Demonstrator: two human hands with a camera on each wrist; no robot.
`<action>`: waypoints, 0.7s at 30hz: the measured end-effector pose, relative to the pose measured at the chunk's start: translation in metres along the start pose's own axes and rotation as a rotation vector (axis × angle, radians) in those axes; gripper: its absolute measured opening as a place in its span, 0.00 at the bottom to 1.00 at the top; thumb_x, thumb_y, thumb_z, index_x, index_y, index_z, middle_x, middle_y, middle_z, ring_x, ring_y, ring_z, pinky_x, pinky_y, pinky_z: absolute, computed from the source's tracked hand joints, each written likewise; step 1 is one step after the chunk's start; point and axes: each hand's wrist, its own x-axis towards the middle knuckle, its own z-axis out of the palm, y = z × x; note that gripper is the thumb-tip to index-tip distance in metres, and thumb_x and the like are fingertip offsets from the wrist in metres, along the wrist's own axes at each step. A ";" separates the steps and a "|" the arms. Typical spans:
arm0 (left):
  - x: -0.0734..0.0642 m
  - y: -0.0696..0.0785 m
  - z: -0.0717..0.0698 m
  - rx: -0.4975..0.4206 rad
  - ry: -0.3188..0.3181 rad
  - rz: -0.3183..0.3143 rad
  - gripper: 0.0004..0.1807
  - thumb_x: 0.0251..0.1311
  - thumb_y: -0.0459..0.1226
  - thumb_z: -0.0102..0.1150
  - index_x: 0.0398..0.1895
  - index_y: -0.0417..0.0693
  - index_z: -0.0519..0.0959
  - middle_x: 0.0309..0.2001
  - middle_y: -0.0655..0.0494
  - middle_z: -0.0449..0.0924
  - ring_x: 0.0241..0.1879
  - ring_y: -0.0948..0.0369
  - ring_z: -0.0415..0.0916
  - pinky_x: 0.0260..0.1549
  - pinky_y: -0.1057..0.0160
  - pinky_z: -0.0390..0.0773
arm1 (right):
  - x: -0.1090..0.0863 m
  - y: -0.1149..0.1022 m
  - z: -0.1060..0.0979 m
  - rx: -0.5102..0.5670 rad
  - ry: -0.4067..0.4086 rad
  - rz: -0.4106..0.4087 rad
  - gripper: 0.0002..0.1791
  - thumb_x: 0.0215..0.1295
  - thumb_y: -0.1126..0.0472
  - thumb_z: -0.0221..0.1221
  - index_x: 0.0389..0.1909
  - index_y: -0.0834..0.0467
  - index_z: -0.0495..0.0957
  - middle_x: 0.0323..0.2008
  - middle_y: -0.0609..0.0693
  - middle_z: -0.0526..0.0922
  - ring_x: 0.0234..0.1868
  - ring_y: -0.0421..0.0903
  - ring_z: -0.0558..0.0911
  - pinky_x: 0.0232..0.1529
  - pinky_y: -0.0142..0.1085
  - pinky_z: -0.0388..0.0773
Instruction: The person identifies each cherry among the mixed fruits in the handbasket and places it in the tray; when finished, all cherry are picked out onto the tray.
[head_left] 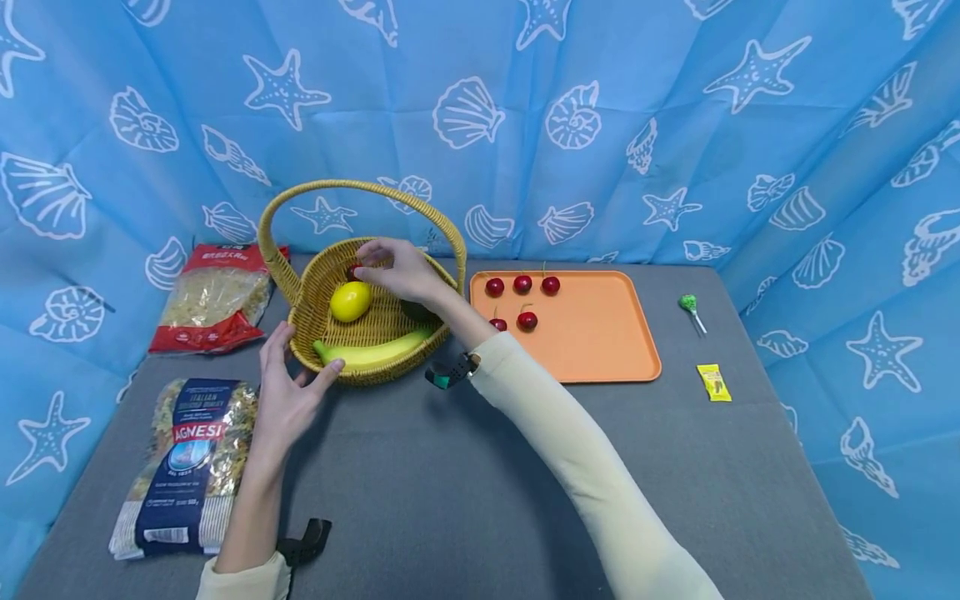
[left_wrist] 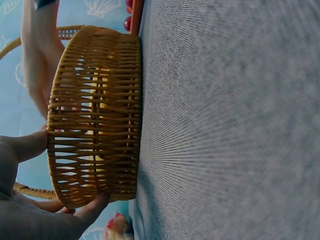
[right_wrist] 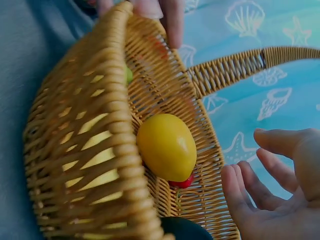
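Note:
A wicker basket [head_left: 382,375] with a tall arched handle stands on the table. My left hand [head_left: 288,400] grips its near-left rim, thumb and fingers spread on either side, as the left wrist view [left_wrist: 95,120] of the woven wall shows. Inside lie a yellow lemon [right_wrist: 167,146], a banana [head_left: 375,352], a dark green rounded fruit [right_wrist: 186,229] and a red cherry [right_wrist: 182,182] partly hidden behind the lemon. Over the basket's far side hovers my right hand [head_left: 401,268], its fingers loosely bent with nothing between them [right_wrist: 275,180].
Right of the basket is an orange tray [head_left: 592,333] holding several cherries [head_left: 527,321]. A green lollipop [head_left: 688,304] and a yellow wrapped sweet [head_left: 713,382] lie farther right. Two pasta bags, one red [head_left: 213,300] and one blue [head_left: 187,467], are on the left. A blue curtain [head_left: 480,125] hangs behind.

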 end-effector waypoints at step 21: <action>0.001 -0.001 0.000 -0.006 0.000 0.022 0.56 0.72 0.44 0.70 0.90 0.47 0.41 0.91 0.50 0.34 0.89 0.40 0.42 0.79 0.28 0.69 | 0.030 0.008 0.036 0.223 0.027 0.295 0.29 0.84 0.57 0.58 0.80 0.59 0.68 0.80 0.61 0.69 0.78 0.57 0.74 0.77 0.50 0.79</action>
